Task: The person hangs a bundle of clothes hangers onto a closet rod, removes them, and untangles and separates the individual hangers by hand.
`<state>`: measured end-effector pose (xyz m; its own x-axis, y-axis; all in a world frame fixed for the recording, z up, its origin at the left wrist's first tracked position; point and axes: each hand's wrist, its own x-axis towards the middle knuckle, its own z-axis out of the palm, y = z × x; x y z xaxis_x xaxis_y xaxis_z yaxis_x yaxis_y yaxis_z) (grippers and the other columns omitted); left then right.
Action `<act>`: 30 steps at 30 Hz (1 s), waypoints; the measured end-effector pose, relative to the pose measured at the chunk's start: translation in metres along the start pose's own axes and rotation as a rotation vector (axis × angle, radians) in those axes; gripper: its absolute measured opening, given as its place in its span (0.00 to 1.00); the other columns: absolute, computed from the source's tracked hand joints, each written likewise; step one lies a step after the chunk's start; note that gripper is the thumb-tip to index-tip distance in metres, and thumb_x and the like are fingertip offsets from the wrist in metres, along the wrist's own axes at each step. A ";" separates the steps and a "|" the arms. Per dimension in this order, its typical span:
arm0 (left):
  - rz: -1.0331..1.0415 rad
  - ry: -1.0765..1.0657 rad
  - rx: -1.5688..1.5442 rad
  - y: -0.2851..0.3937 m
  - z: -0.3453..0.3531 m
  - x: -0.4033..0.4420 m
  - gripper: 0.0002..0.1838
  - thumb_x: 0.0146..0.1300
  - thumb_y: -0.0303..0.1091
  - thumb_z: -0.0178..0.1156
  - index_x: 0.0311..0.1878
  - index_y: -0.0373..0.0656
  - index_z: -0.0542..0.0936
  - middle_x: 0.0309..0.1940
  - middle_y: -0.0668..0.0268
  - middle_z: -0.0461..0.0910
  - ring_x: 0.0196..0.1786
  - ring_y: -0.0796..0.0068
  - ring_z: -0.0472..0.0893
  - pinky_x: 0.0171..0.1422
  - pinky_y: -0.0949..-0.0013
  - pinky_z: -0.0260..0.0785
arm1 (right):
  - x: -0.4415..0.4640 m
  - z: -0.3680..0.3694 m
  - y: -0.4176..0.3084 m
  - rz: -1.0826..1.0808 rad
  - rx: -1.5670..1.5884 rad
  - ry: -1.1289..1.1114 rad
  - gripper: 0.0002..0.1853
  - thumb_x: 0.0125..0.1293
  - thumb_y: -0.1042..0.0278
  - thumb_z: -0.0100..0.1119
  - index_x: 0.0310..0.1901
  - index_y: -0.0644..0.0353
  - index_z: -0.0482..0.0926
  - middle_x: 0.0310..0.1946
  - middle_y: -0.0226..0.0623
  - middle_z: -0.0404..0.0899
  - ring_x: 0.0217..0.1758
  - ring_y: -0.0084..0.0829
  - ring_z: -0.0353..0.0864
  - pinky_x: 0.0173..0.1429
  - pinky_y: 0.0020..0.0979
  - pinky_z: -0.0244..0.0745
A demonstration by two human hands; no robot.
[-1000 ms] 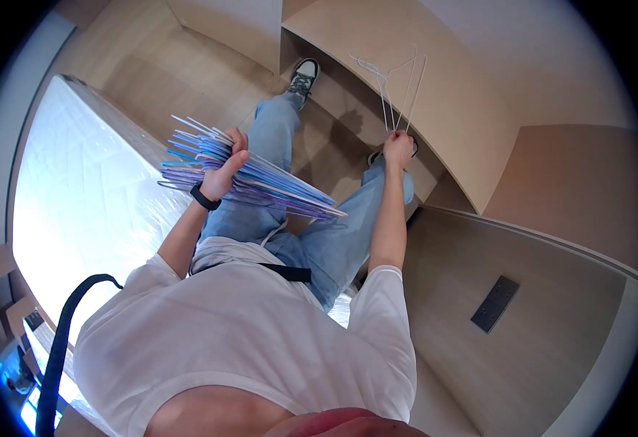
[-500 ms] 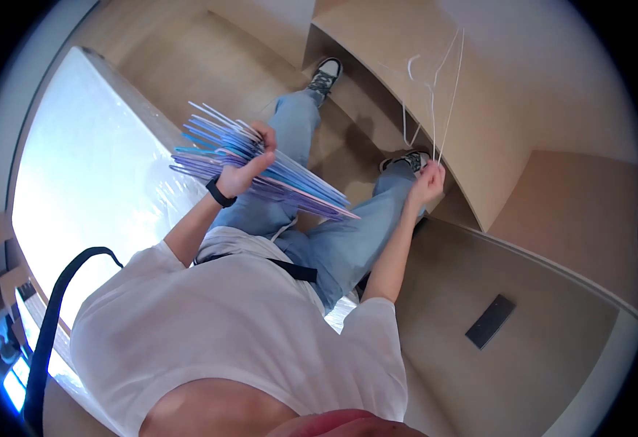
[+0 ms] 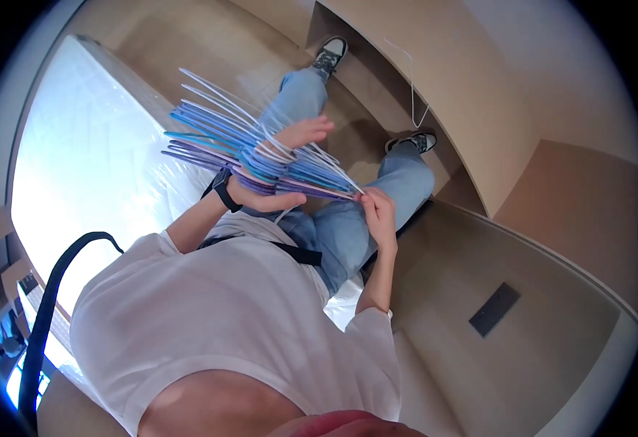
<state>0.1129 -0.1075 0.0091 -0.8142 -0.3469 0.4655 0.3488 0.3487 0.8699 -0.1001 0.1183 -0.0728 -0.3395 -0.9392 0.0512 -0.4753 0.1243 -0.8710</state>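
Note:
A bundle of thin clothes hangers point(image 3: 213, 135), blue, purple and white, lies across my left hand point(image 3: 264, 200). The thumb is below the bundle and the fingers stick out straight on its far side, so the hangers rest between them. At the bundle's right end, my right hand point(image 3: 379, 215) pinches the corner of a white hanger point(image 3: 342, 175), close against the other hangers' ends. Another white hanger point(image 3: 412, 87) lies apart, near the edge of the wooden board beyond my feet; only part of it shows.
A plastic-wrapped white mattress point(image 3: 79, 167) is at my left. Ahead stands a pale wooden cabinet point(image 3: 479, 124) with an open recess by my shoes. To the right is a brown panel point(image 3: 523, 291) bearing a dark rectangular plate point(image 3: 494, 309). A black strap point(image 3: 46, 313) hangs at the left.
My right hand has brought a white hanger from the cabinet side to the bundle. My left fingers have straightened from a curled grip, and the bundle is more fanned out.

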 end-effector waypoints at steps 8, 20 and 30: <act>-0.137 -0.040 -0.241 0.002 -0.005 -0.007 0.25 0.58 0.40 0.69 0.54 0.40 0.73 0.45 0.60 0.77 0.49 0.67 0.76 0.58 0.67 0.66 | 0.043 -0.026 0.012 0.046 0.199 0.103 0.11 0.73 0.63 0.56 0.41 0.64 0.78 0.30 0.35 0.82 0.35 0.28 0.78 0.42 0.30 0.73; -0.348 0.012 -0.285 -0.027 -0.010 -0.003 0.19 0.60 0.45 0.67 0.32 0.46 0.66 0.28 0.71 0.62 0.32 0.80 0.60 0.38 0.74 0.54 | 0.152 -0.059 0.146 0.503 -0.722 0.244 0.24 0.70 0.51 0.57 0.61 0.56 0.74 0.63 0.51 0.71 0.57 0.53 0.79 0.58 0.48 0.78; -0.297 0.145 -0.400 -0.035 -0.027 -0.010 0.27 0.57 0.49 0.68 0.53 0.41 0.73 0.45 0.58 0.78 0.51 0.69 0.77 0.60 0.68 0.64 | 0.118 -0.066 0.083 0.202 -0.419 0.589 0.18 0.72 0.57 0.56 0.36 0.66 0.84 0.35 0.46 0.81 0.40 0.48 0.79 0.44 0.45 0.73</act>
<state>0.1212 -0.1393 -0.0217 -0.8423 -0.5073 0.1822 0.2857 -0.1335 0.9490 -0.2330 0.0389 -0.1070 -0.7756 -0.5728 0.2653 -0.5865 0.4984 -0.6385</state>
